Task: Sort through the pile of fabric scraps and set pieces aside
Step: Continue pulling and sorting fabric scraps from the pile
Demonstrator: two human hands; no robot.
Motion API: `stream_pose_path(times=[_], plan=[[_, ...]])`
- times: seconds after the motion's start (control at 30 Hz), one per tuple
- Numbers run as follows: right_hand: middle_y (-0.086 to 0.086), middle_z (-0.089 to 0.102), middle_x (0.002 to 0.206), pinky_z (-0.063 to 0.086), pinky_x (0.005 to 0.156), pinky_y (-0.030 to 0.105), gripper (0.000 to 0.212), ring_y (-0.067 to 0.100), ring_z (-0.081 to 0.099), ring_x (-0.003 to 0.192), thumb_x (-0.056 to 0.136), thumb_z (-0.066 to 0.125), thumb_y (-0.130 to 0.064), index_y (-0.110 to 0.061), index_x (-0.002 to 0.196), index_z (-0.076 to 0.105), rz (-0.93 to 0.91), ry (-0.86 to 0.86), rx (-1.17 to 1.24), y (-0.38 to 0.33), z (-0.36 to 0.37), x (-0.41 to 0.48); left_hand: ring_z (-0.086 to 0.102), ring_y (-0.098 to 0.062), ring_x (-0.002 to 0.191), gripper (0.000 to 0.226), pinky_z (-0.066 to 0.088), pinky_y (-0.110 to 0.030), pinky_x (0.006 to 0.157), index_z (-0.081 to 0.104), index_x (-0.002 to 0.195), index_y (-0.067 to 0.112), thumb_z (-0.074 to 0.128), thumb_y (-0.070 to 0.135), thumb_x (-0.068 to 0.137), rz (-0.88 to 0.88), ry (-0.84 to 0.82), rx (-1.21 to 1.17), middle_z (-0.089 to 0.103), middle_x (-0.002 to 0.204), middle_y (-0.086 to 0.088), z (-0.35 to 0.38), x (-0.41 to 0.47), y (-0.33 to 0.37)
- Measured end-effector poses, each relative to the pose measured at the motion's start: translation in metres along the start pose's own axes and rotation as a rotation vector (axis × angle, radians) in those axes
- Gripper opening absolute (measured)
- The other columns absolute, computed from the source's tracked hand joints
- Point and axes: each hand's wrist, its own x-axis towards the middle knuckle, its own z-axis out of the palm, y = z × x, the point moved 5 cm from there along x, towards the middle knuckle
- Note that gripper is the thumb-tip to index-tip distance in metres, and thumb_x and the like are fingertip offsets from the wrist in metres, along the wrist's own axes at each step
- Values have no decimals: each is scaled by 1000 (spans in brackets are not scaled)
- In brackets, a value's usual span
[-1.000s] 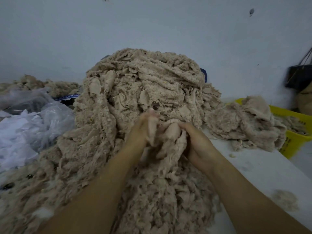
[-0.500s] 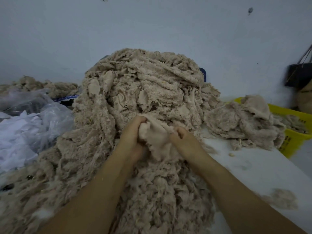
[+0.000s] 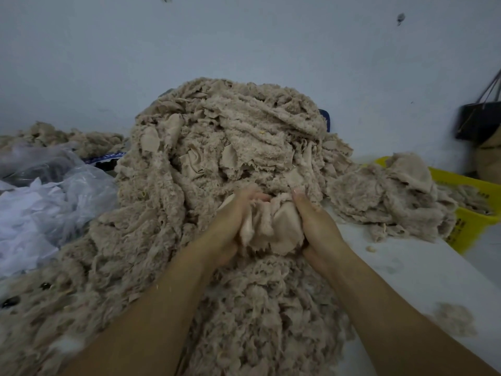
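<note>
The left hand [image 3: 225,226] and right hand [image 3: 318,226] both clutch one wad of beige scraps [image 3: 271,229] between them, fingers curled into it, against the front slope of the big pile [image 3: 230,142]. Right of the right hand, a smaller heap [image 3: 387,196] lies on the white table [image 3: 406,272] against a yellow basket [image 3: 471,221]. Left of the left hand sits a clear plastic bag [image 3: 54,202].

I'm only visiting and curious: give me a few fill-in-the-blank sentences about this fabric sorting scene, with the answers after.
1. The bunched scrap sits ____ the left hand and the right hand, which both grip it.
2. The basket at the far right is coloured ____.
3. The plastic bag lies on the big pile's ____ side.

Missing words: between; yellow; left.
</note>
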Motion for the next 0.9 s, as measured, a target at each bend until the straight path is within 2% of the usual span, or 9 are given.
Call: stream_pose_path(times=[0.1, 0.23, 0.3, 0.33, 0.43, 0.53, 0.63, 0.77, 0.9], plan=[[13, 76, 100, 57, 84, 38, 58, 29, 72, 95, 90, 56, -59, -6, 103, 73, 9, 92, -124, -2, -4, 1, 60, -12, 45, 40, 51, -20, 51, 66, 101, 10, 62, 49, 93, 78, -6, 408, 68, 57, -2, 5, -4, -3], [10, 67, 120, 56, 89, 46, 75, 28, 65, 106, 83, 57, -71, -9, 127, 63, 77, 175, -151, 1, -9, 6, 54, -15, 41, 30, 44, -20, 41, 67, 68, 17, 66, 32, 94, 43, 128, 89, 62, 53, -6, -3, -3, -3], [4, 67, 88, 51, 55, 30, 58, 17, 64, 72, 84, 58, -69, -15, 100, 72, 50, 148, -75, -1, -9, 4, 54, -18, 48, 23, 46, -21, 43, 68, 77, 15, 69, 35, 90, -1, 158, -90, 61, 62, -10, -8, -1, -3], [0, 56, 65, 34, 43, 23, 50, 12, 51, 50, 87, 57, -66, -19, 73, 66, 28, 128, -42, -2, -10, 3, 57, -19, 56, 24, 49, -23, 47, 70, 89, 13, 70, 36, 85, -7, 164, -191, 64, 72, -12, -10, -1, -1], [-3, 23, 49, 12, 44, 29, 57, 12, 17, 38, 95, 54, -57, -22, 54, 34, -39, 130, 13, -8, -21, 2, 63, -18, 67, 20, 55, -28, 56, 71, 92, 12, 68, 31, 88, -7, 224, -407, 69, 82, -8, -25, 1, 1], [-10, 45, 53, 31, 50, 20, 47, 5, 40, 42, 87, 55, -64, -20, 69, 51, -114, 78, -95, -15, -11, -6, 62, -17, 58, 28, 50, -23, 49, 71, 73, 16, 58, 22, 96, 62, 238, -278, 68, 75, -11, -21, 1, 3], [-22, 65, 77, 44, 58, 11, 44, -8, 61, 67, 77, 61, -74, -34, 96, 60, -211, -159, -422, -8, 22, -16, 64, -22, 64, 23, 50, -27, 52, 71, 86, 10, 56, 24, 97, 127, 226, -202, 67, 82, -18, -8, 2, 1], [-23, 65, 74, 38, 55, 4, 10, -8, 60, 72, 93, 60, -47, -38, 96, 59, -270, -225, -769, 7, 34, -15, 71, -26, 99, 45, 59, -43, 81, 77, 92, 27, 52, 63, 82, 34, 205, -137, 76, 104, -11, 3, 8, -13], [-6, 72, 73, 46, 60, 18, 27, 9, 67, 71, 95, 57, -49, -25, 91, 69, -227, -130, -502, -5, 18, -10, 71, -11, 101, 51, 56, -29, 80, 77, 93, 37, 39, 70, 85, 126, 222, -77, 76, 104, 6, -4, 10, -11]])
